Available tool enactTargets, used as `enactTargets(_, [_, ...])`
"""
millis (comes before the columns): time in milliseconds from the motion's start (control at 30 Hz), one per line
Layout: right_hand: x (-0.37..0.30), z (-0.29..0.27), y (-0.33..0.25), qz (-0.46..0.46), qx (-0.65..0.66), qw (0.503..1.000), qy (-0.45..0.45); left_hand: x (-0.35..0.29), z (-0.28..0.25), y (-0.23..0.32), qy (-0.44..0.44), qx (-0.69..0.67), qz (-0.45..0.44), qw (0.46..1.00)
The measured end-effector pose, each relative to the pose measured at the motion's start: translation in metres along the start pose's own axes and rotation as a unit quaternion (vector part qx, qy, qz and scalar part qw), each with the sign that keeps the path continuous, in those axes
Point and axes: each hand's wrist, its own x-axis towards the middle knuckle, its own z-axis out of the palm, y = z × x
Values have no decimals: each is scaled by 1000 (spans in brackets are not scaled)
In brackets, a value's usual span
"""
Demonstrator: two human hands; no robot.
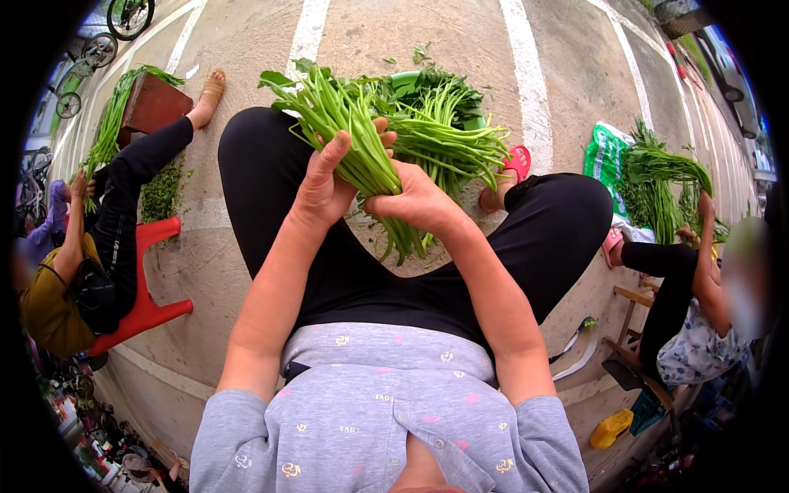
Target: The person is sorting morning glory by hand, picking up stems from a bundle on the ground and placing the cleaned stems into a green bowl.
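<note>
Green-and-white printed plastic bag (606, 154) flat on pavement (246, 49) at right, under pile of greens (657, 177), beside seated person's leg. No signs, screens.

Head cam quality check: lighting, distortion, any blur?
Head view: soft, even daylight, with only faint shadows on the pavement; heavy fisheye bends the painted lines and leaves black corners; both hands, left and right, and the greens they grip are sharp; one blurred patch covers the face of the person at right.
</note>
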Motion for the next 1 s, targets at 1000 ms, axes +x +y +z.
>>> enactTargets(1000, [-56,-37,-62,-115,-595,773,186,0,-4,5,-17,-18,10,1000])
